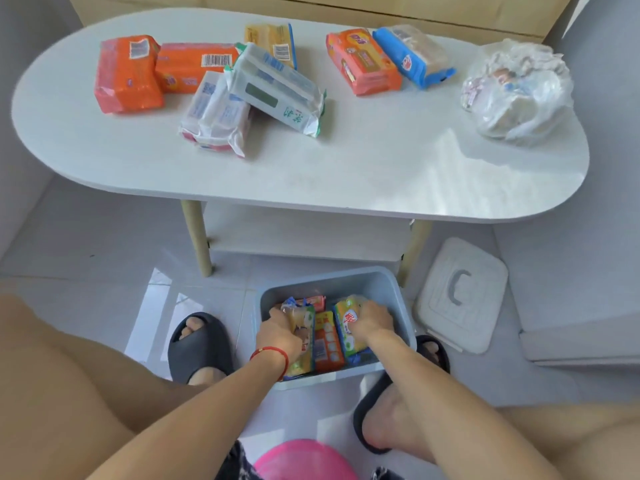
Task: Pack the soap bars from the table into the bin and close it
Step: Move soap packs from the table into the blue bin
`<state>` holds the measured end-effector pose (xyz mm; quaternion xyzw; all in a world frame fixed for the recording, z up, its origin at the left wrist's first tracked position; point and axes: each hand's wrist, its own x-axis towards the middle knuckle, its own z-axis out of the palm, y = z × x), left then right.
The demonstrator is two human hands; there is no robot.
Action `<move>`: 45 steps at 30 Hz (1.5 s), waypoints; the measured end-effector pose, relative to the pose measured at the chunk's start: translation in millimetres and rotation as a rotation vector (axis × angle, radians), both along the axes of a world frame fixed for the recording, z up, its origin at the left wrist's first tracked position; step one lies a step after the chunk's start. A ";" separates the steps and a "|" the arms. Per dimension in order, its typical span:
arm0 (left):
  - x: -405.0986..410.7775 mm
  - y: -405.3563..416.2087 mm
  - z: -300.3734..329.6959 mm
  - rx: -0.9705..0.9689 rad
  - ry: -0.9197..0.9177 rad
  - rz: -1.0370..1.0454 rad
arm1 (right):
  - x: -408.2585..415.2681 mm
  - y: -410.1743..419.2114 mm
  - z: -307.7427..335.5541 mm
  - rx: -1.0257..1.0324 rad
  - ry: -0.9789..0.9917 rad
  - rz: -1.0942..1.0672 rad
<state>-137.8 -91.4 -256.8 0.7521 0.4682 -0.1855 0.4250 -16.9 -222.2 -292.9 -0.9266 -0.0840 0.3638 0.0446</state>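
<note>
1. Packing looked about half done: both hands were down in the bin on the floor, the left hand closed around a yellow pack and the right hand closed on a yellow-green pack, with an orange pack standing between them.
2. Crowding was the likely risk: packs stood on edge, tight together, so pushing more in could have left some proud of the rim and kept the lid from seating.
3. Slipping was another: the wrappers looked glossy and loose, so a pack could have slid out of a grip on the way down from the tabletop.
4. Soap bars still on the tabletop were soft, crinkled film packs: two orange, white ones stacked askew, one yellow, and an orange and a blue side by side.
5. Whether the plastic bag at the far right held soap could not be told.
6. Lying beside the bin on the floor, the lid was within easy reach.
</note>
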 end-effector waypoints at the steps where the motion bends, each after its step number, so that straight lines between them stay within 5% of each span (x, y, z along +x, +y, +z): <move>1: -0.5 0.0 -0.3 -0.008 -0.005 0.004 | -1.2 -5.6 -9.7 -0.015 0.049 -0.003; 15: -3.7 5.8 -7.0 -0.113 -0.021 0.101 | 5.4 -11.2 -8.6 -0.041 0.334 0.159; 18: 1.9 6.8 -5.9 -0.213 -0.121 0.210 | 13.7 -0.4 7.5 0.116 0.198 0.040; 22: 16.4 -1.5 1.6 -0.573 -0.250 0.361 | 10.1 16.6 26.6 0.490 0.424 -0.278; 26: 19.8 -12.4 3.6 -0.785 -0.223 0.323 | 5.6 -10.3 16.3 0.509 0.432 -0.293; 31: 14.5 -24.0 -5.2 -0.808 -0.080 0.151 | 4.7 -32.4 -4.4 0.536 0.381 -0.474; 34: 13.6 -22.7 -10.6 -0.532 -0.049 -0.016 | -4.1 -31.5 -15.9 0.399 0.213 -0.278; 41: -9.9 1.9 -8.9 0.639 -0.110 -0.333 | -3.1 -20.9 -23.5 0.106 0.128 0.145; 43: -15.3 7.7 -9.8 0.719 -0.025 -0.241 | 0.1 -15.1 -24.7 0.110 0.032 0.224; 45: -22.0 9.4 -16.9 0.554 0.047 -0.087 | -3.8 -10.7 -26.8 0.134 -0.006 0.313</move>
